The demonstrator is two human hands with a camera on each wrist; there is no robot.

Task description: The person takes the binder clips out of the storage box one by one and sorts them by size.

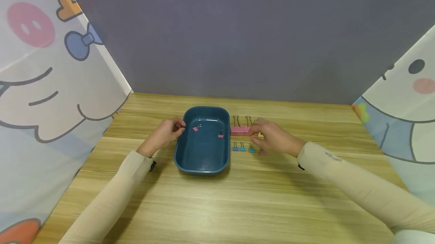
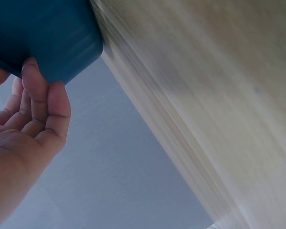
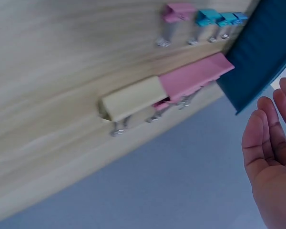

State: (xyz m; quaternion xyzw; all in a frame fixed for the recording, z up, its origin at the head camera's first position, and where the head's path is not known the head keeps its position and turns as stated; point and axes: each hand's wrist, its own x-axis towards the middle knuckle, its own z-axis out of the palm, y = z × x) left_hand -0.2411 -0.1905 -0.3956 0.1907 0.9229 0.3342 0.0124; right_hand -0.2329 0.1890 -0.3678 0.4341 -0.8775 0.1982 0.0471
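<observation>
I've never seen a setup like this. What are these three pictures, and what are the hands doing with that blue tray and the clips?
No machine here: a person wears three cameras, one on the head and one on each wrist. The head view shows a wooden table with a blue tray holding two small pink clips. The left hand touches the tray's rim. The right hand reaches beside a large pink clip, with a cream one next to it; in the right wrist view it holds nothing. A row of small clips lies nearby.

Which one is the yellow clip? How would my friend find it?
Find the blue tray on the wooden table. Just right of it lie two big clips end to end, near the right hand. The cream-yellow clip is the far one, beyond the big pink clip, unlike the tiny clips.
</observation>
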